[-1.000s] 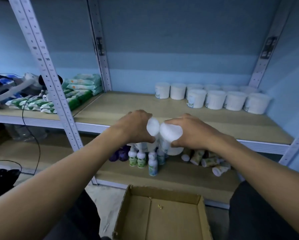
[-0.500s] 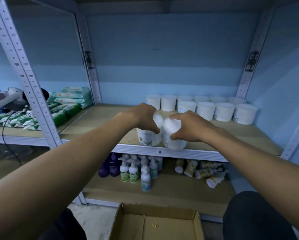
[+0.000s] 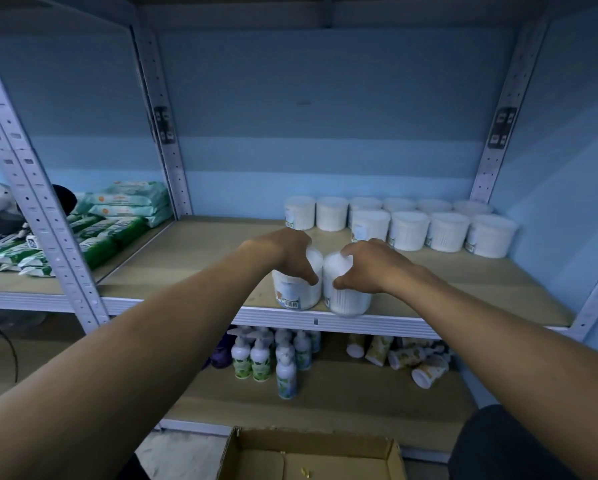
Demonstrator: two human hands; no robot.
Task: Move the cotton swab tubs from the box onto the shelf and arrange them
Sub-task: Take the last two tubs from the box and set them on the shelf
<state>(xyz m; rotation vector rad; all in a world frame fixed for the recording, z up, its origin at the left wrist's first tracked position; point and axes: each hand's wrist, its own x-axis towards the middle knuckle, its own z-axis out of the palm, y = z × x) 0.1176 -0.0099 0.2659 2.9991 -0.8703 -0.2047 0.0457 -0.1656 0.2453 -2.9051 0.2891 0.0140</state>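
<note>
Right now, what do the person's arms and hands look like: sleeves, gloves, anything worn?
Both forearms are bare to the frame's edge, no sleeves showing. The left hand and right hand wear no gloves, and no rings, watch or markings are visible.

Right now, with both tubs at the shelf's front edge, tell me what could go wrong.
1. The right tub sits right at the lip of the shelf; letting go carelessly could tip it off toward the cardboard box below.
2. The left hand and right hand grip from above, and the left tub touches its neighbour, so nudging one may shove the other.
3. Sliding them back could knock the arranged tubs.
</note>
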